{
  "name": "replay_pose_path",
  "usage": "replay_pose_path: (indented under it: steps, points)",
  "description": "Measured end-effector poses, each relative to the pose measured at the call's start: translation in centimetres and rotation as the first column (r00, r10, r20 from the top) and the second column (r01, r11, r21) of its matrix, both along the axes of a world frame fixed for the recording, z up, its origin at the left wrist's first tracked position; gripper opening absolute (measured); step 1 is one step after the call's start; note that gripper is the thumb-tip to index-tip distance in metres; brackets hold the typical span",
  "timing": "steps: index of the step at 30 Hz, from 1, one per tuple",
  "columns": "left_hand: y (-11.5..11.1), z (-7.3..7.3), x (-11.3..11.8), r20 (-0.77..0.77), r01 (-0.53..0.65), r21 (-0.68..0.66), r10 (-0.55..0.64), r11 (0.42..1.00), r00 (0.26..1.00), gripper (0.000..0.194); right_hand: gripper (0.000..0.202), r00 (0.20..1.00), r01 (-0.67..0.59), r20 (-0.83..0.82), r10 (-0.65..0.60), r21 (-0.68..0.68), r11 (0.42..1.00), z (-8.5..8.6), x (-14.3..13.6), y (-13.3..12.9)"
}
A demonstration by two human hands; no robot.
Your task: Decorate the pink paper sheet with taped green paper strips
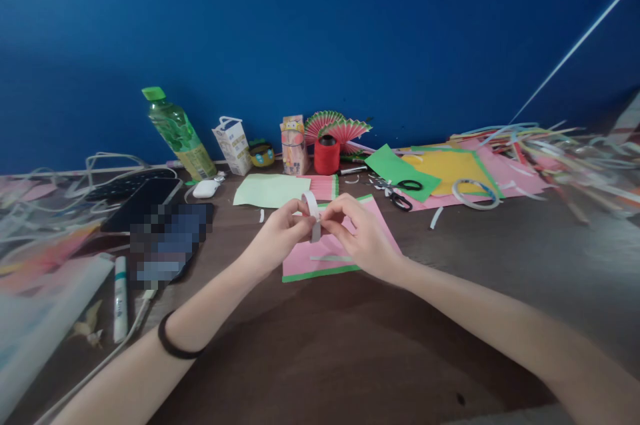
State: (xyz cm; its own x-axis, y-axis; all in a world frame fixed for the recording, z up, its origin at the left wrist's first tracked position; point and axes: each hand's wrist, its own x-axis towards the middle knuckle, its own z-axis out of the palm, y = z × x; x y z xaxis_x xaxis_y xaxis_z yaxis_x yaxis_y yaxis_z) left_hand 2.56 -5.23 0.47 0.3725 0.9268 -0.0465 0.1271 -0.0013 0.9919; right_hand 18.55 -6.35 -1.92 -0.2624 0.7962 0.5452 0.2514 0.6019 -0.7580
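My left hand (281, 230) grips a narrow white roll of tape (313, 205), held on edge between thumb and fingers. From the other side, my right hand (367, 238) pinches with thumb and forefinger at the roll's near edge; the bit between those fingertips is too small to make out clearly. Both hands hover over a pink paper sheet (300, 265) with green borders. A thin pale strip (330, 258) lies across that sheet. Behind the hands sits a light green sheet (270, 190), partly over a pink striped paper (325, 186).
Black-handled scissors (401, 201) rest by green paper (400, 172) and yellow paper (450, 172). A clear ring-shaped roll (475, 194) lies farther right. At the back stand a red thread spool (327, 155), a carton (233, 145) and a green bottle (177, 135). Left are phones (175, 242) and a marker (121, 298).
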Motion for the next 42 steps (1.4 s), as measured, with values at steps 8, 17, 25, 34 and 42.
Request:
replay_pose_path:
  steps: [8,17,25,34,42]
  points:
    - [-0.33,-0.02,0.16,-0.029,0.012,0.015,-0.011,1.0,1.0,0.008,0.009,0.998,0.047,0.032,-0.047,0.002,0.999,0.44,-0.05,-0.04]
    - [-0.55,0.14,0.33,-0.111,-0.008,0.091,0.018,0.996,0.994,0.008,0.012,0.996,0.005,0.092,-0.015,0.099,0.995,0.24,0.08,-0.21]
    - [-0.42,0.26,0.27,-0.036,-0.01,0.048,0.012,0.999,0.999,0.01,0.012,0.989,-0.057,0.141,0.039,0.127,0.99,0.26,0.23,-0.36]
    - [0.02,0.28,0.06,0.119,-0.028,-0.083,0.037,0.996,0.992,0.016,0.015,0.997,0.063,-0.055,-0.058,0.085,0.994,-0.01,-0.03,-0.39]
    - [-0.36,0.02,0.01,0.055,0.033,-0.006,-0.033,0.999,0.998,0.012,0.016,0.997,0.064,0.047,-0.068,0.084,0.994,0.43,-0.05,-0.13]
